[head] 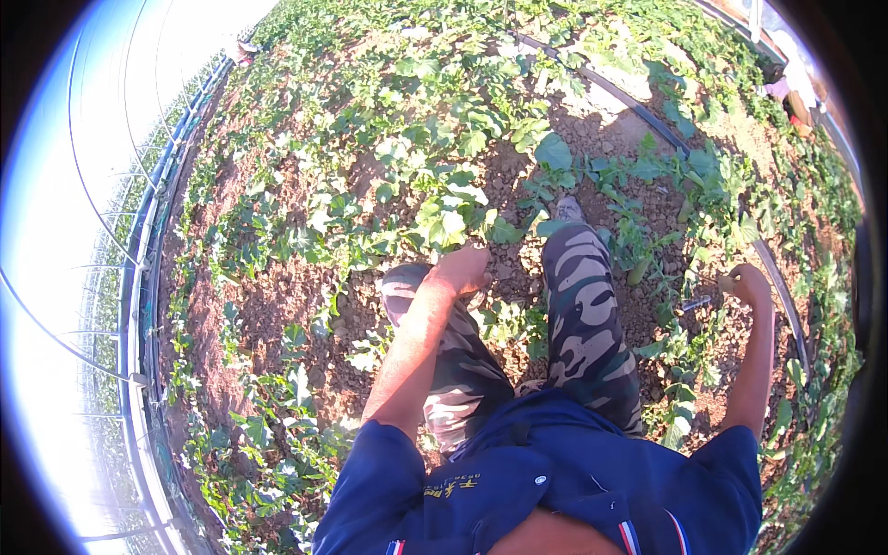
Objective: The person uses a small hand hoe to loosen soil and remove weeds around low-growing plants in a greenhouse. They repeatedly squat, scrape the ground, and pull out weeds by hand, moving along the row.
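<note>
My left hand [463, 270] is in front of my left knee, fingers curled, just below a pale-lit leafy plant [442, 222]. Whether it grips a stem is not clear. Out to the right, my right hand [749, 284] is closed around the end of what looks like a small hand tool [726, 283] with a thin shaft pointing left. A short metallic piece [696, 303] shows just below that shaft; whether the two are joined cannot be made out. Broad-leaved green plants and clods of brown soil [510, 182] surround both hands.
My camouflage-trousered legs [586, 298] are bent among the plants, one shoe [569, 209] showing. A dark irrigation hose [624, 100] curves along the right. Greenhouse framing [142, 305] and clear film run along the left. Another person [798, 90] is at the far right edge.
</note>
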